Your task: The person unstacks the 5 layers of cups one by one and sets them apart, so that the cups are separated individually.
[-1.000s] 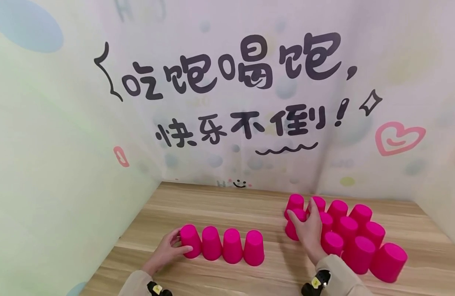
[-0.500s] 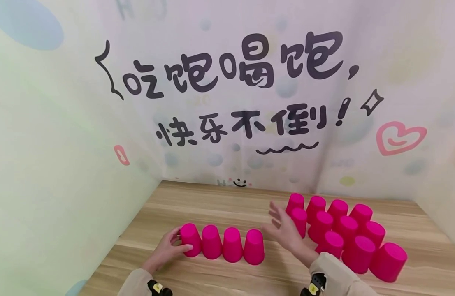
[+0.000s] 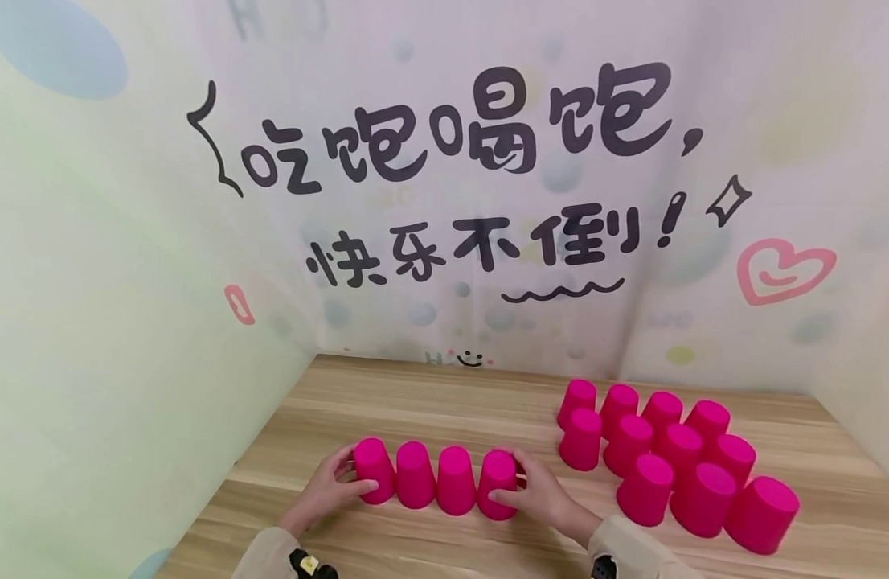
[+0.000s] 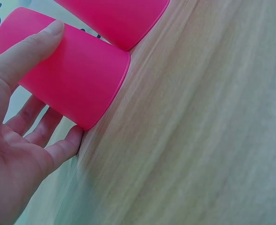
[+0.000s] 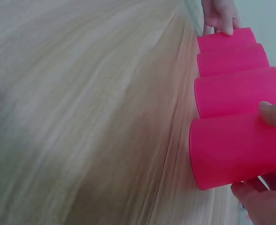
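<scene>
Several upside-down pink cups stand on the table in a straight row, side by side. At the row's left end, my left hand (image 3: 327, 492) holds the end cup (image 3: 373, 468), thumb on its near side and fingers round the outer side. In the left wrist view the thumb lies across that cup (image 4: 86, 70). My right hand (image 3: 549, 497) holds the cup at the right end (image 3: 497, 473) in the same way, from its right. The right wrist view shows the thumb on this cup (image 5: 236, 150) and fingers under its far edge. Between them stand middle cups (image 3: 455, 481) that neither hand holds.
To the right, more upside-down pink cups (image 3: 704, 498) stand in staggered rows on the wooden table (image 3: 415, 394). A printed cloth backdrop (image 3: 473, 185) hangs along the table's back edge, and a pale side wall (image 3: 126, 322) borders the left.
My right hand has left a cup in the right-hand group and moved left to grip the row's right end cup. The left hand stays on its cup.
</scene>
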`<state>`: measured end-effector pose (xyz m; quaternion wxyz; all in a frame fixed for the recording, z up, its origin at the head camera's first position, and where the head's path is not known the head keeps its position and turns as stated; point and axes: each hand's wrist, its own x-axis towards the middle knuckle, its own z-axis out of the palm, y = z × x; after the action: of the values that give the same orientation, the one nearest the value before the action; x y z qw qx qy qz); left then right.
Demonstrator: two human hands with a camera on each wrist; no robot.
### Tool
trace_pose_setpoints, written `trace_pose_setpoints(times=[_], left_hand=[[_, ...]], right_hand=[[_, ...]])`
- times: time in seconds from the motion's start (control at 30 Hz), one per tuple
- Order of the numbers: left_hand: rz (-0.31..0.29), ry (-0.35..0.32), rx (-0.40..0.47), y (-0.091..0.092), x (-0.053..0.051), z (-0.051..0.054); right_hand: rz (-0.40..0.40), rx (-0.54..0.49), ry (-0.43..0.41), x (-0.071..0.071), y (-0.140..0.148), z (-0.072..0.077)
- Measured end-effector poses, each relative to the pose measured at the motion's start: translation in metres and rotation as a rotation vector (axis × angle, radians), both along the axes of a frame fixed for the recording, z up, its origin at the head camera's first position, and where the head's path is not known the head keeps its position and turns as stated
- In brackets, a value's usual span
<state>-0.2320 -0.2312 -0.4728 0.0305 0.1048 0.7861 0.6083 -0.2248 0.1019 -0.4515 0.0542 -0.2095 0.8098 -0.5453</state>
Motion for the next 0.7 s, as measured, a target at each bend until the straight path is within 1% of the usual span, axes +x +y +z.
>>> trace_pose_setpoints(times=[0.1,0.27,0.4,0.5,0.63,0.7], left_hand=[[0.003,-0.004,0.011,0.000,0.001,0.001],[0.003,-0.010,0.018,0.001,0.001,0.001],[0.006,-0.010,0.013,0.000,0.000,0.000],[0.011,-0.004,0.007,0.001,0.000,0.000],[0.022,-0.001,-0.004,0.001,0.001,0.000],[0.027,0.003,-0.011,0.001,0.000,0.000]], right_hand=[[-0.004,-0.015,-0.006,0.000,0.001,-0.001],[-0.052,-0.001,-0.038,-0.001,0.003,0.004],[-0.098,0.003,-0.019,-0.001,0.007,0.014],[-0.130,0.008,0.025,-0.003,0.014,0.023],[-0.180,0.026,0.060,-0.007,0.032,0.035],[-0.215,0.046,0.055,-0.007,0.043,0.039]])
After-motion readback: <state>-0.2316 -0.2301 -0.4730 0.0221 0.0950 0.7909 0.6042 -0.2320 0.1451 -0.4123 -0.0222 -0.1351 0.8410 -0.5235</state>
